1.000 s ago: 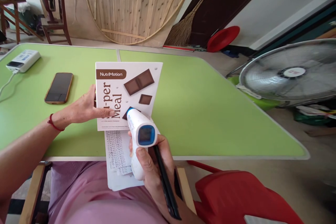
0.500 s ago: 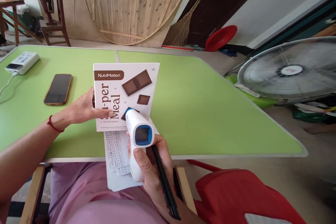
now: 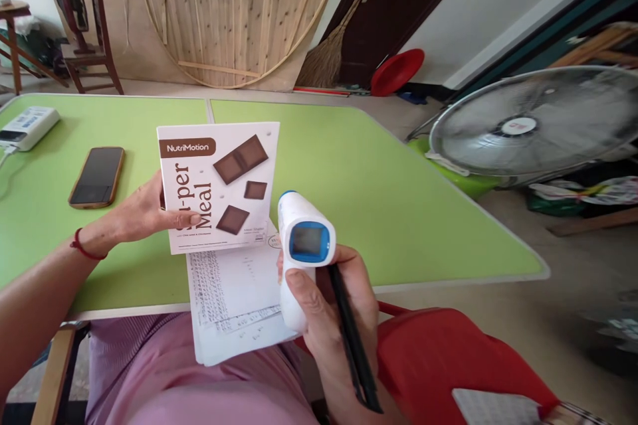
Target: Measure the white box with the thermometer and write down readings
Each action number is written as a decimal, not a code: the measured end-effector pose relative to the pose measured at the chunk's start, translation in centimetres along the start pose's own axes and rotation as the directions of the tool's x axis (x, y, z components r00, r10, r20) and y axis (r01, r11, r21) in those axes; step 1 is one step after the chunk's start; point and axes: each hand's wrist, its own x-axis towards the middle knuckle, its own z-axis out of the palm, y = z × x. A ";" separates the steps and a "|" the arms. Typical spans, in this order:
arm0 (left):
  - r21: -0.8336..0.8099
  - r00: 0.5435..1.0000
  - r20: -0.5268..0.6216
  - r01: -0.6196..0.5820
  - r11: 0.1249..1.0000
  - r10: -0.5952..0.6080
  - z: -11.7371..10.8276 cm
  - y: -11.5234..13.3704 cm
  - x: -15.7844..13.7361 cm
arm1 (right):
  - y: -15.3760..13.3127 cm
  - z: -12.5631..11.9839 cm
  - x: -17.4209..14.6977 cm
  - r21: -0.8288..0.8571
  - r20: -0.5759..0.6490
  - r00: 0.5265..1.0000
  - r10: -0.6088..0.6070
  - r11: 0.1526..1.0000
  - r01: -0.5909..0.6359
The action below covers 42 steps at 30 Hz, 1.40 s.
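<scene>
My left hand [image 3: 137, 214] grips the left side of a white box [image 3: 226, 199], thumb across its front. The box stands upright with "NutriMotion" lettering and pictures of chocolate pieces. In my right hand [image 3: 326, 332] is a white infrared thermometer [image 3: 294, 302], its blue-rimmed grey screen facing me. A long black pen-like item [image 3: 355, 345], perhaps two side by side, is also tucked in that hand and slants down along the wrist. Sheets of paper with handwriting [image 3: 234, 292] lie below the box, overhanging the table's near edge.
A phone [image 3: 97, 176] and a white power bank with a cable [image 3: 30, 127] rest on the left of the green table [image 3: 319, 153]. Right of the table stands a large fan [image 3: 498, 126]. A red chair [image 3: 438, 358] is close by at the lower right.
My right hand has moved the thermometer right, away from the box front, uncovering the lower chocolate picture and more of the papers. The camera view has shifted slightly right.
</scene>
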 end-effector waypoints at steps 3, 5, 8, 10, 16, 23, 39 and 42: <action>0.043 1.000 -0.010 0.017 0.999 -0.017 -0.2 -0.3 -0.1 | -0.3 0.0 0.5 -0.026 -0.022 0.999 -0.036 0.999 0.035; 0.063 1.000 -0.010 0.007 0.998 -0.006 -0.3 -0.4 -0.2 | -0.1 -0.3 1.3 -0.069 -0.025 0.998 -0.061 0.996 0.060; 0.082 1.000 -0.018 -0.021 0.996 0.022 -0.3 -0.3 -0.2 | 1.0 -1.0 3.3 -0.247 -0.038 0.990 -0.136 0.961 0.123; 0.087 0.999 -0.014 -0.030 0.996 0.031 -0.3 -0.1 -0.2 | 2.1 -1.6 4.9 -0.395 -0.004 0.979 -0.206 0.899 0.188; 0.073 1.000 0.011 -0.004 0.997 0.003 -0.2 0.0 -0.2 | 4.6 -2.1 8.0 -0.711 0.166 0.956 -0.241 0.643 0.286; 0.021 1.000 0.017 0.015 1.000 -0.015 0.0 0.2 -0.2 | 5.1 -2.4 9.5 -0.783 0.325 0.906 -0.271 0.459 0.419; -0.041 0.994 -0.087 -0.063 0.997 0.059 -0.3 1.2 -0.3 | 4.1 -1.2 4.7 -0.394 0.531 0.736 -0.420 0.647 0.653; 0.098 0.958 -0.272 -0.063 0.993 0.088 -0.6 0.7 0.0 | 4.8 -1.1 4.2 -0.354 0.556 0.726 -0.406 0.674 0.648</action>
